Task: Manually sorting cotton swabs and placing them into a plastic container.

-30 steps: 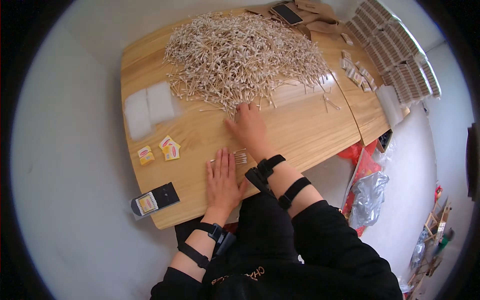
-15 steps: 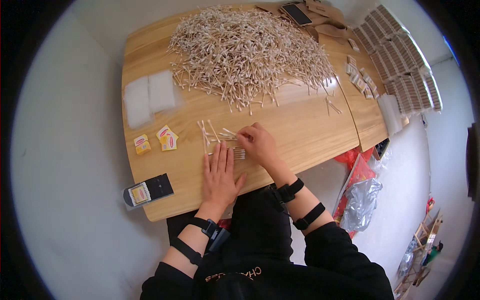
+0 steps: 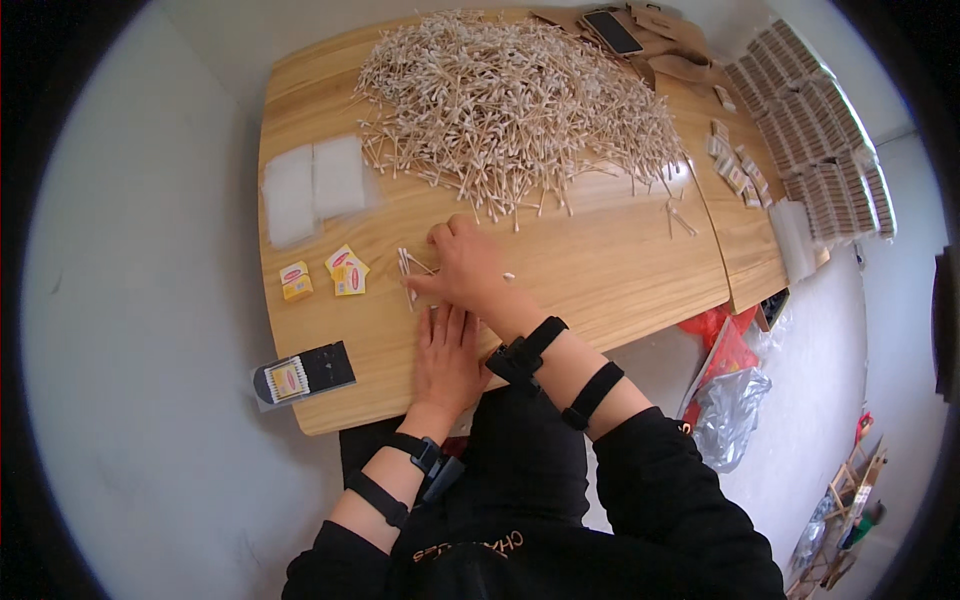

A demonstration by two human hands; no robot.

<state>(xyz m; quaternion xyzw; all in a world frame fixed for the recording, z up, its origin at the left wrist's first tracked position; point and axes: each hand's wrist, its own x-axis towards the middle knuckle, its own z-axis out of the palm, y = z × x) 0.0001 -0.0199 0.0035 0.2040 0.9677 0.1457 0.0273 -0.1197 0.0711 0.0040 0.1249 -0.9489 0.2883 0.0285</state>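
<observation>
Left hand (image 3: 447,362) flat, right hand (image 3: 466,266) spread wide by cotton swabs (image 3: 404,272), likely light, snappable, best pinched mid-stick, though what's beneath the palms is hidden!

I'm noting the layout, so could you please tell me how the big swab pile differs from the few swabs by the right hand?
The big swab pile is heaped high, while the few swabs by the right hand lie low. The big swab pile sits farther from the person than the few swabs. Both are white-tipped swabs lying on the wooden table.
</observation>
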